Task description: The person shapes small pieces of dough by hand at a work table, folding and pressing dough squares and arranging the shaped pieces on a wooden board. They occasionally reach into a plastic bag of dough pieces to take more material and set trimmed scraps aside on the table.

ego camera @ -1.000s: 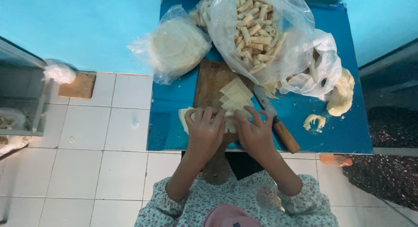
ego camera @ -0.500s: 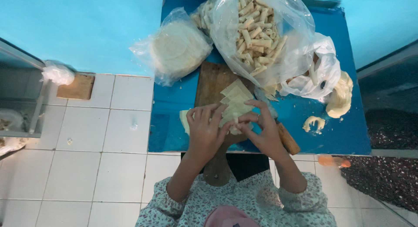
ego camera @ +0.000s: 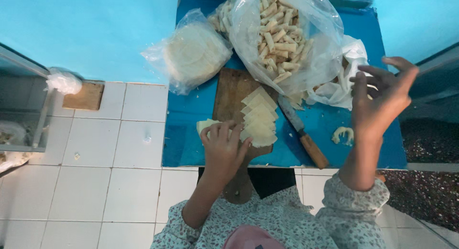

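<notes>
Left hand (ego camera: 224, 148) down at the near edge of the board (ego camera: 234, 93), fingers curled loosely over the near end of the wrappers (ego camera: 258, 117), pressing a pale sheet flat; not clenched. Wrappers fanned in a stack on the board, on the blue tabletop (ego camera: 189, 134). Behind, a bag of round sheets (ego camera: 193, 50), then a big clear bag of rolls (ego camera: 282, 34). Knife (ego camera: 303, 134) lying just right of the stack, wooden handle toward the near edge. Scrap of dough (ego camera: 343, 134) further right. Right hand (ego camera: 382, 101) raised above the tabletop's right side, fingers spread wide, holding nothing.

Half a second ago, both hands together at the stack; now only the left there, the right lifted away and off to the right.
</notes>
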